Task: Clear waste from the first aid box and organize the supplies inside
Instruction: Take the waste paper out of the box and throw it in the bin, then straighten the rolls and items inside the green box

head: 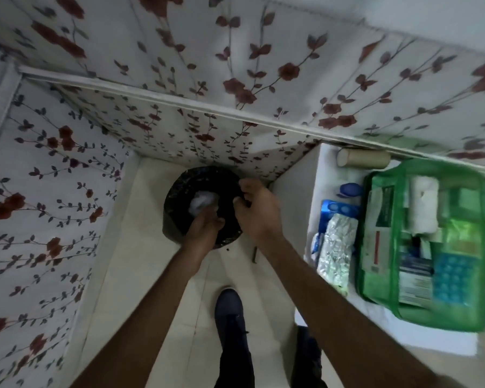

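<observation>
A black-lined waste bin [177, 191] stands on the floor in a corner, with crumpled white waste [203, 201] inside. My left hand [205, 229] reaches down into the bin, fingers bunched right next to the white waste; whether it grips anything is hidden. My right hand [259, 211] pinches the bin's black liner at the right rim. The green first aid box [366, 247] lies open on a white table to the right, apart from both hands. It holds a white bandage roll [423, 203], a blue blister pack [450, 275] and cartons.
On the white table [328, 169] beside the box lie a silver foil pack [336, 247], blue packets [339, 211] and a brown cardboard roll [364, 158]. Floral walls close in the corner at the left and back. My dark shoe [230, 312] stands on the pale floor tiles.
</observation>
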